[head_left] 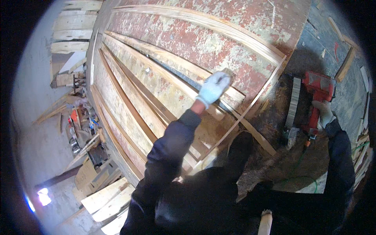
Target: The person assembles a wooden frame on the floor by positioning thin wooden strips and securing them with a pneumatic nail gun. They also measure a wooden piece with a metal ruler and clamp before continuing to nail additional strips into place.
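My left hand, in a pale work glove, is closed over a wooden slat near its right end, fingers curled and partly hidden from view. Several similar long slats fan out across the worn red-and-cream work surface, and a thin wooden crosspiece runs by their near ends. Off to the right, my gloved right hand is wrapped around the handle of a red nail gun. Its long silver magazine faces the slats, and the tool is held apart from them.
A green air hose trails below the nail gun. Loose wood offcuts lie on the floor at right. Beyond the surface's left edge are cluttered tools and stacked pale boards. A short wooden piece juts out near my leg.
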